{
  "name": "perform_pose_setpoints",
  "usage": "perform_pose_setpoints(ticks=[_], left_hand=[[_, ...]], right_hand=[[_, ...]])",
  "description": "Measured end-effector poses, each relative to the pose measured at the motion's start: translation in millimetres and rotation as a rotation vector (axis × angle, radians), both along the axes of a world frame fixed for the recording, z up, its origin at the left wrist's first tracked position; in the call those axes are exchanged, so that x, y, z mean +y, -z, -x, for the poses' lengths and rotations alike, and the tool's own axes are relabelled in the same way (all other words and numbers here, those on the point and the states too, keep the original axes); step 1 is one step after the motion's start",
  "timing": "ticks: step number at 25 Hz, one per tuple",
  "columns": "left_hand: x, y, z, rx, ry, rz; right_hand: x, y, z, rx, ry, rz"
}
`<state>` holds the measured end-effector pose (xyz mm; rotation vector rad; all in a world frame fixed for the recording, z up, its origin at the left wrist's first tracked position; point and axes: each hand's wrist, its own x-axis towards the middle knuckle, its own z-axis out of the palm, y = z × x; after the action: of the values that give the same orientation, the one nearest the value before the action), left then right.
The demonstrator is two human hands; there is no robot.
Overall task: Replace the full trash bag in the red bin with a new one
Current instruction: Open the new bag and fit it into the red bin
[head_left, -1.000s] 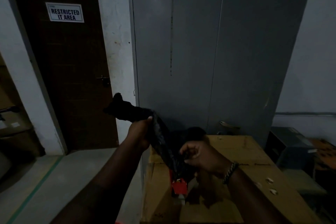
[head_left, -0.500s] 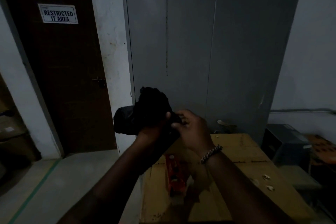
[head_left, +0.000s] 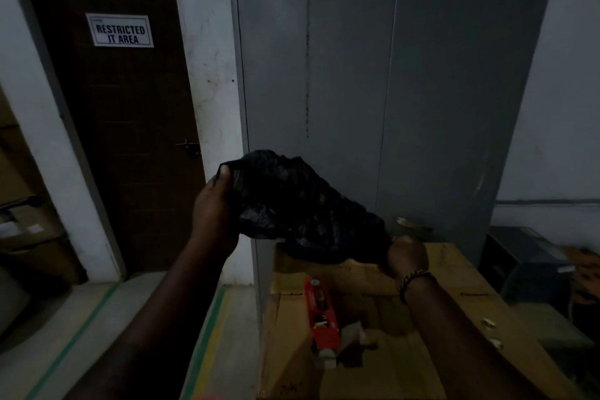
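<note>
Both hands are pinching the black bag [head_left: 305, 208]: the left hand [head_left: 212, 217] is gripping its upper edge, the right hand [head_left: 407, 255] is clamping the lower end over the box [head_left: 367, 318]. The 2 hands are holding it stretched, probably to open it as the new liner. The red bin is lying out of view; dim light is obscuring the bag's mouth and the red tool [head_left: 321, 315].

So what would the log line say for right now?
left hand: grips black trash bag | right hand: grips its other end | bag: crumpled, over cardboard box
</note>
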<state>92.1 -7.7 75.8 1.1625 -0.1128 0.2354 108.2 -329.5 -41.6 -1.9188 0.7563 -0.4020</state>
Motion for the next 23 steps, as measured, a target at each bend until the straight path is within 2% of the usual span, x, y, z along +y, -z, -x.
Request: perform_pose_setpoints(ticks=[3,7,8,10,12,13,15,17,20,21,23], left_hand=[[5.2,-6.1,-3.0,-0.021,0.04,-0.067],[-1.4,-12.9,7.5,0.016,0.14,-0.201],[-6.0,-15.1,11.9,0.027,0.163,-0.273],[-18.7,-17.9,19.5,0.021,0.232,-0.441],[-32.8,-20.1,26.1,0.03,0.325,-0.585],[-39.7,-22.5,31.3,0.019,0.369,-0.658],[-49.2,-25.2,37.0,-0.01,0.494,-0.711],[-49.7,-26.8,37.9,-0.1,0.636,-0.697],[-35.7,-27.5,32.8,-0.294,0.8,-0.693],[-31.3,-28.0,31.8,-0.304,0.861,-0.652],[-26.0,-29.3,32.2,-0.323,0.884,-0.648]], right_hand=[[-5.6,26.4,8.2,0.018,-0.095,0.201],[-9.7,31.0,12.3,0.33,-0.206,0.304],[-3.0,23.4,14.0,0.252,-0.174,0.324],[18.9,5.6,17.3,-0.215,-0.188,0.353],[46.4,-19.3,19.5,-0.611,-0.432,0.377],[59.1,-33.9,17.7,-0.683,-0.574,0.443],[80.5,-48.5,6.4,-0.599,-0.804,0.522],[86.9,-40.0,-15.7,-0.37,-0.897,0.424],[75.0,-12.5,-34.0,-0.036,-0.737,0.304],[71.8,-8.6,-33.6,-0.004,-0.685,0.212],[78.5,-10.3,-23.2,-0.115,-0.658,-0.013]])
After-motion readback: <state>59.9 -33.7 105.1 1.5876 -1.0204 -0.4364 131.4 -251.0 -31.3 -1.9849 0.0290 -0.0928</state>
